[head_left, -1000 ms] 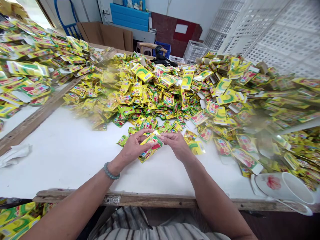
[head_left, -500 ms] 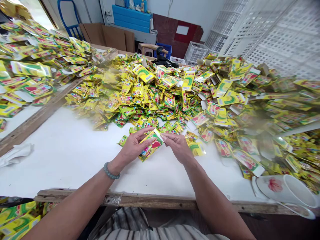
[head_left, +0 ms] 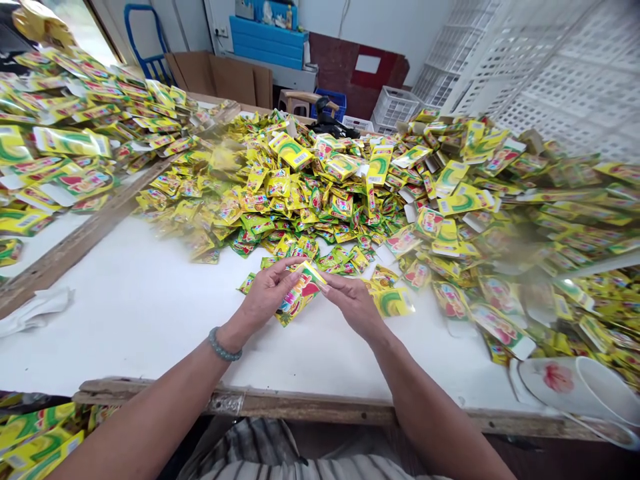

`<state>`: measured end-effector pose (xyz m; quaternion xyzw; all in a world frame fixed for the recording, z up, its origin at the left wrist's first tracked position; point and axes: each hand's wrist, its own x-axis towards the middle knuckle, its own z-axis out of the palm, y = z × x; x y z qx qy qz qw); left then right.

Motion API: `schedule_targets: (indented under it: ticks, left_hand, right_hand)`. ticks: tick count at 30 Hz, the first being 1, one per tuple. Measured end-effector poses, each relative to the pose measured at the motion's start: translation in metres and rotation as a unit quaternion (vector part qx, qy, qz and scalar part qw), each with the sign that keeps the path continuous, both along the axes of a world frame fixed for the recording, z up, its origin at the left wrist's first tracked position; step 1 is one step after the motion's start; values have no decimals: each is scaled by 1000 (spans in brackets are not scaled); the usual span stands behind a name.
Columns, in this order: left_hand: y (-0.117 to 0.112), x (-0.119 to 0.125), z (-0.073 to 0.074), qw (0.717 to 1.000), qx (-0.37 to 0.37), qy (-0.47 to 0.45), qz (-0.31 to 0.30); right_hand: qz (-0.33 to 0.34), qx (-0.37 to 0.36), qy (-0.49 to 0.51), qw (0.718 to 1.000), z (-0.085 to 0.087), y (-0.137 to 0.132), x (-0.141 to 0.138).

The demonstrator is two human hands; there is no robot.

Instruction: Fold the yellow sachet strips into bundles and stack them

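A small yellow and green printed carton [head_left: 303, 293] with a red fruit picture is held between both hands, tilted above the white tabletop [head_left: 165, 313]. My left hand [head_left: 267, 293] grips it from the left, thumb across its printed face. At the upper right end, the fingers of my right hand [head_left: 353, 297] are closed on the carton's edge by its flap. Just beyond the hands lie loose yellow and green sachets [head_left: 295, 247], rising into a large heap. Another flat yellow carton [head_left: 395, 301] rests beside my right hand.
Piled cartons [head_left: 465, 193] spread along the right, with more cartons [head_left: 75, 143] behind a wooden strip [head_left: 90, 230] at left. A flowered white cup [head_left: 575, 387] stands at the front right edge. A crumpled white cloth [head_left: 37, 310] lies left. White crates [head_left: 550, 87] rise behind.
The carton's white end flap, raised before, now appears folded down at the end. My right fingers have shifted onto that edge. The camera view has moved slightly.
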<state>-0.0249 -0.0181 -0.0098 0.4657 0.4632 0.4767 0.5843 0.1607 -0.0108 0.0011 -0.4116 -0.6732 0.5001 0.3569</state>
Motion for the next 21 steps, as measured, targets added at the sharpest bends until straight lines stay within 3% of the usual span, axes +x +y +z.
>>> schedule_targets:
  ticks: [7, 11, 13, 17, 20, 21]
  left_hand:
    - [-3, -2, 2, 998, -10, -36, -40]
    - [-3, -3, 2, 998, -21, -50, -42]
    - [-3, -10, 7, 998, -35, -3, -50]
    - [-10, -58, 29, 971, -55, 203, -115]
    - [-25, -119, 43, 926, -106, 336, -134]
    - [-31, -140, 45, 917, -120, 363, -114]
  right_hand:
    - [-43, 141, -40, 988, -13, -9, -17]
    - [-38, 167, -68, 983, -13, -10, -20]
    - [-11, 174, -106, 979, -9, -12, -17]
    - [39, 218, -262, 939, 4, -19, 21]
    - [-2, 202, -452, 869, 5, -25, 72]
    - [-20, 189, -511, 838, 2, -27, 89]
